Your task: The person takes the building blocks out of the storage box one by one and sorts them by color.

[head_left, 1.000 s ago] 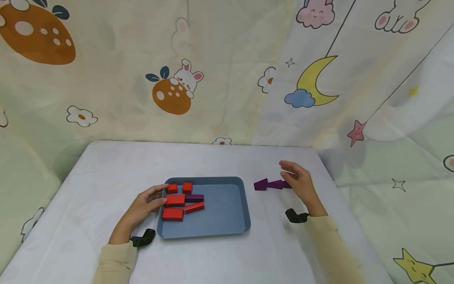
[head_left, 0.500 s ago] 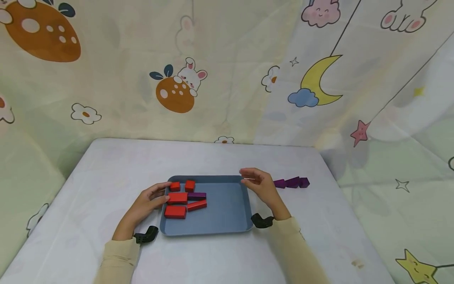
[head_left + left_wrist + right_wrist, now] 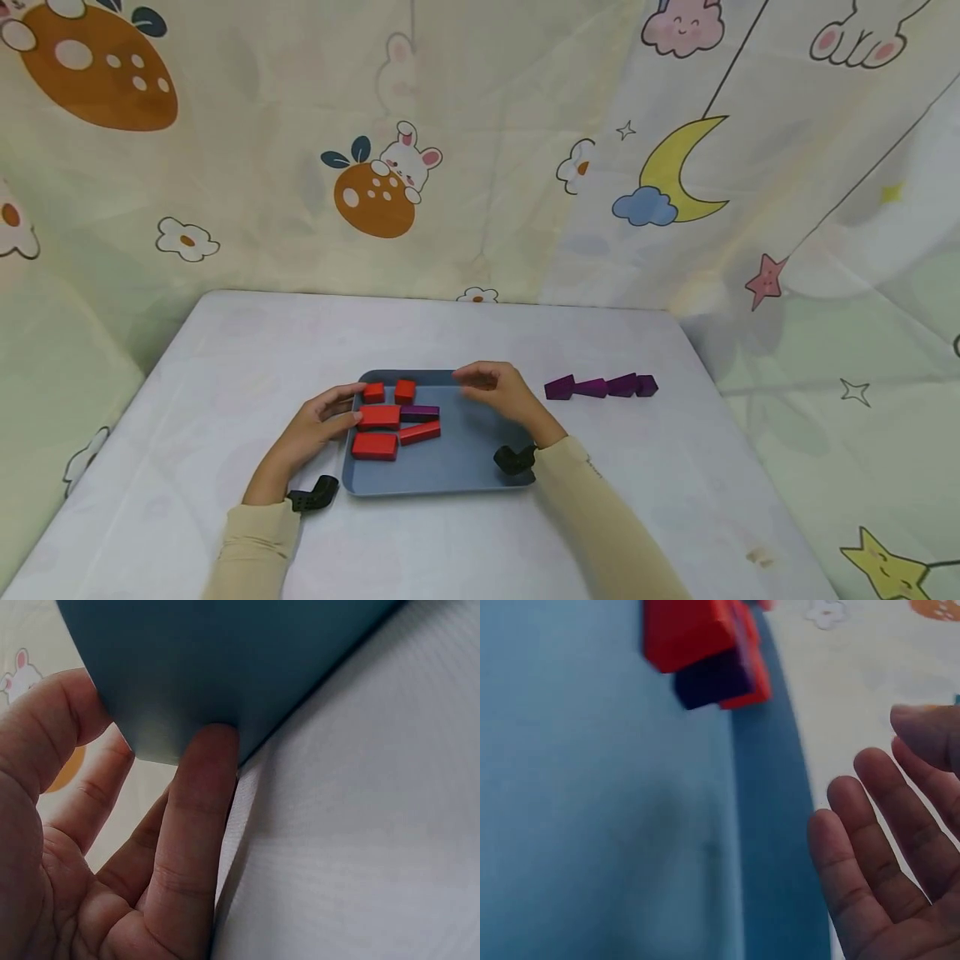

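Note:
The blue-grey tray (image 3: 465, 468) rests on the table, with my left hand (image 3: 311, 429) gripping its left edge. In the left wrist view, fingertips (image 3: 214, 750) press against the tray's outer wall and a digit bends over its rim. Above the right half of the tray hovers my right hand (image 3: 501, 393), fingers extended and nothing in them; the right wrist view shows its palm bare. Red blocks fill the tray's left side, among them a large one (image 3: 375, 447), a slim tilted one (image 3: 420, 432) and a small cube (image 3: 405, 392). A purple block (image 3: 420, 412) lies among them.
To the right of the tray, several purple blocks (image 3: 591, 388) lie end to end in a row on the white-covered table (image 3: 420, 550). A patterned cloth (image 3: 487, 192) hangs behind the table's far edge.
My right hand has moved left, from over the purple row to above the tray, uncovering the whole row. The left hand has stayed at the tray's edge.

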`<move>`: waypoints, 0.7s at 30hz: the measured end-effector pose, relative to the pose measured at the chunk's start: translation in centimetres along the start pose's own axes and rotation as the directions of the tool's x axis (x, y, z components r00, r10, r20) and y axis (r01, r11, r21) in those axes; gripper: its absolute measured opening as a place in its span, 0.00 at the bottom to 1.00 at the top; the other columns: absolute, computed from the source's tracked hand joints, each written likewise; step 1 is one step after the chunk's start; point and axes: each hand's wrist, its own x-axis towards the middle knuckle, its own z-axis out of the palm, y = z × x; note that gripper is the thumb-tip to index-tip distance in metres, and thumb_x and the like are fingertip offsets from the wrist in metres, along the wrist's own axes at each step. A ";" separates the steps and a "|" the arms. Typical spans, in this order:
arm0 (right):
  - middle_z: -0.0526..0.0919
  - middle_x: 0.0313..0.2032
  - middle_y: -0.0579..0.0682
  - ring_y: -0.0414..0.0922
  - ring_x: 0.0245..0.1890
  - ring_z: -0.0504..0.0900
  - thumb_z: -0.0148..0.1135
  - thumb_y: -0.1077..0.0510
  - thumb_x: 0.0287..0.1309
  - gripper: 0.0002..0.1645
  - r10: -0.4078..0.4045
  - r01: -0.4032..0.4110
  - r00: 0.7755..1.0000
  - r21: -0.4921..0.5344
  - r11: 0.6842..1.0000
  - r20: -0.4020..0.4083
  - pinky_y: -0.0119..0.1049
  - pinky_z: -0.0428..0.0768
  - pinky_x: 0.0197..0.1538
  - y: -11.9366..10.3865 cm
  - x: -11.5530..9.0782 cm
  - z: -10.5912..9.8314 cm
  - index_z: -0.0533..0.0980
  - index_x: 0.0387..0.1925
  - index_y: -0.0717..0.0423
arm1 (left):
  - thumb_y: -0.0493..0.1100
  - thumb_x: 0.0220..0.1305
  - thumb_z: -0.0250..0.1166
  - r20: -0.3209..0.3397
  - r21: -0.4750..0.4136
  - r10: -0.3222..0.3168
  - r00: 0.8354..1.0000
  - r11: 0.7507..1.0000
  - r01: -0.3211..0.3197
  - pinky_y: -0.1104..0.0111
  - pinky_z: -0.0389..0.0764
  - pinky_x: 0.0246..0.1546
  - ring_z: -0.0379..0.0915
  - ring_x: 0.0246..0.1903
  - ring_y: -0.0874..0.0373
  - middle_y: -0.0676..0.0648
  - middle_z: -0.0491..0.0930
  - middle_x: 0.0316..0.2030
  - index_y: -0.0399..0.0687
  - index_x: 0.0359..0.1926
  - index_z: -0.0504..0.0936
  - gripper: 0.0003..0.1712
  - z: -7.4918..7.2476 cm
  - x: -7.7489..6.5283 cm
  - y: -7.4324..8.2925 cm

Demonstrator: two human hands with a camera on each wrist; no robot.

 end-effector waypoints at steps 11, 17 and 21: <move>0.90 0.54 0.61 0.50 0.54 0.89 0.71 0.68 0.70 0.15 0.083 -0.074 0.976 -0.054 0.996 0.201 0.33 0.85 0.57 0.9 1.7 2.2 0.86 0.55 0.69 | 0.43 0.76 0.69 0.010 -0.010 -0.003 1.000 1.000 0.004 0.61 0.83 0.49 0.68 0.73 0.32 0.29 0.69 0.75 0.39 0.79 0.70 0.36 0.3 0.0 0.0; 0.91 0.53 0.58 0.44 0.50 0.89 0.72 0.67 0.69 0.13 0.108 -0.086 0.973 -0.112 0.990 0.205 0.33 0.85 0.55 0.6 2.0 2.8 0.88 0.53 0.66 | 0.44 0.77 0.68 0.005 0.002 -0.005 1.000 1.000 0.005 0.62 0.84 0.49 0.67 0.73 0.31 0.29 0.69 0.75 0.40 0.79 0.70 0.35 0.2 0.0 0.0; 0.92 0.49 0.56 0.40 0.45 0.88 0.70 0.67 0.71 0.10 0.095 -0.071 0.986 -0.174 0.982 0.137 0.30 0.84 0.51 0.6 2.0 3.0 0.89 0.50 0.63 | 0.43 0.77 0.68 -0.002 0.005 -0.002 1.000 1.000 0.002 0.63 0.84 0.47 0.71 0.70 0.33 0.29 0.70 0.74 0.40 0.79 0.71 0.35 0.0 0.0 -0.1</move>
